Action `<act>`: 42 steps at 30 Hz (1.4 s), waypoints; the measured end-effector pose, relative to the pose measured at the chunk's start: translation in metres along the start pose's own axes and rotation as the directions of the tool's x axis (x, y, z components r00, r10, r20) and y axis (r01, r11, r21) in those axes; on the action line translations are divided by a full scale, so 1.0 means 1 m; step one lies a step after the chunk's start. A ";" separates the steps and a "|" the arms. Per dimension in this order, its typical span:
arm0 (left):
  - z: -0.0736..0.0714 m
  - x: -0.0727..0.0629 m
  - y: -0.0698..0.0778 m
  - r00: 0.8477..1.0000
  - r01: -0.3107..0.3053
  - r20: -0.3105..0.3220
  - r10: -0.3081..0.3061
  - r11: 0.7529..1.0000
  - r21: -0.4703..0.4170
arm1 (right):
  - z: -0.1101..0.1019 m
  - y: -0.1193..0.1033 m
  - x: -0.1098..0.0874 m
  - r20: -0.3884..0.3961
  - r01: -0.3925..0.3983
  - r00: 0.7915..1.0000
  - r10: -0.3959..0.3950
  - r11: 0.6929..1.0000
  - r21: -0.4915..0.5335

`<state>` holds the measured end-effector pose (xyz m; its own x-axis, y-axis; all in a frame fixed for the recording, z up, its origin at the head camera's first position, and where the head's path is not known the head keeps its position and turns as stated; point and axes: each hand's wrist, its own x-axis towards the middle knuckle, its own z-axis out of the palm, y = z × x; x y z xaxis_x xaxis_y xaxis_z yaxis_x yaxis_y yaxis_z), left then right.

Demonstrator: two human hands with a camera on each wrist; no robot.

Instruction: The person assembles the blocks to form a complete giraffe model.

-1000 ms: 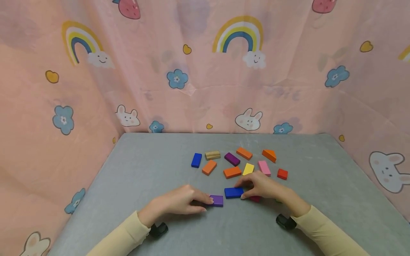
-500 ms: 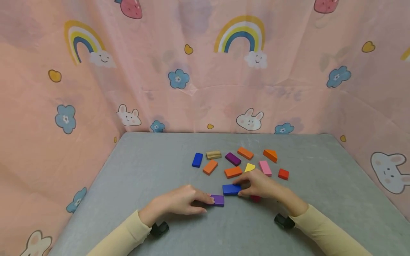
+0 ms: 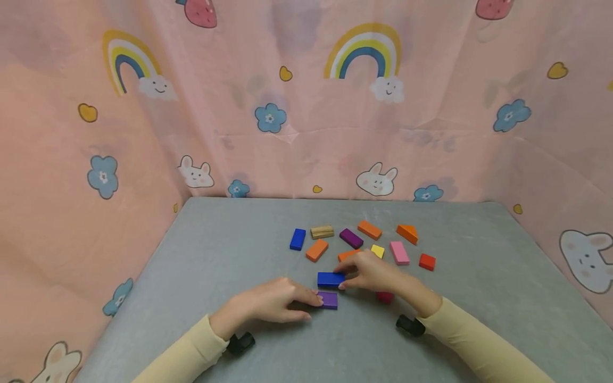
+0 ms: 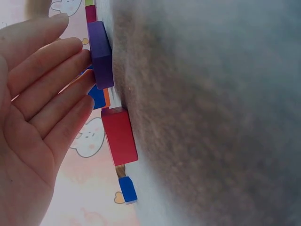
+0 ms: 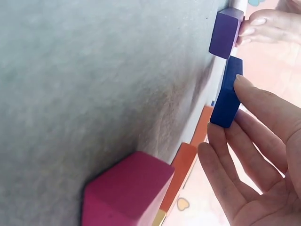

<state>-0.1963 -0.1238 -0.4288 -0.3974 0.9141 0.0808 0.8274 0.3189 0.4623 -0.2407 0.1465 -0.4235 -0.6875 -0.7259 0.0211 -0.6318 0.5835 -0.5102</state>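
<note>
My right hand (image 3: 369,272) pinches a long blue block (image 3: 329,279) between thumb and fingers, just beyond a purple block (image 3: 329,300). In the right wrist view the thumb lies along one side of the blue block (image 5: 227,96), the fingertips on the other. My left hand (image 3: 270,301) rests its fingertips against the left end of the purple block; the left wrist view shows these fingers nearly straight beside the purple block (image 4: 101,56). A red block (image 4: 120,136) stands near the little finger there, hidden behind the hand in the head view.
Beyond the hands lie several loose blocks: a small blue one (image 3: 298,239), a wood-coloured one (image 3: 322,231), an orange one (image 3: 317,250), a dark purple one (image 3: 351,238), a pink one (image 3: 399,252) and a red one (image 3: 427,261). A crimson block (image 3: 384,297) sits below the right wrist.
My right hand has slid the blue block left and slightly away, from beyond the purple block's right end to directly behind it. The left hand and purple block have stayed put.
</note>
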 end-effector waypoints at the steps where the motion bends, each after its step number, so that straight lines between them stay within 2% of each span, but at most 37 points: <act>1: 0.000 0.000 0.000 1.000 0.000 0.001 0.000 1.000 -0.001 | 0.001 0.000 0.001 0.000 0.007 1.000 -0.007 1.000 -0.003; 13: 0.001 -0.001 -0.002 1.000 -0.020 0.006 0.019 1.000 0.021 | 0.008 -0.002 0.013 -0.011 0.094 0.995 -0.095 0.995 -0.042; 25: 0.004 -0.001 -0.005 1.000 -0.029 0.000 0.029 1.000 0.002 | 0.008 -0.005 0.016 0.028 0.082 0.996 -0.082 0.996 -0.025; 34: 0.002 -0.001 -0.004 1.000 -0.031 0.002 0.031 0.999 0.009 | 0.009 -0.003 0.014 0.080 0.071 0.994 -0.076 0.995 0.066; 42: 0.004 -0.001 -0.004 0.999 -0.035 0.008 0.035 0.999 0.027 | 0.010 -0.001 0.012 0.089 0.058 0.994 -0.066 0.994 0.093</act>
<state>-0.1976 -0.1254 -0.4338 -0.3652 0.9266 0.0894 0.8512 0.2935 0.4352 -0.2446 0.1334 -0.4313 -0.6097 -0.7923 -0.0218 -0.6342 0.5042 -0.5862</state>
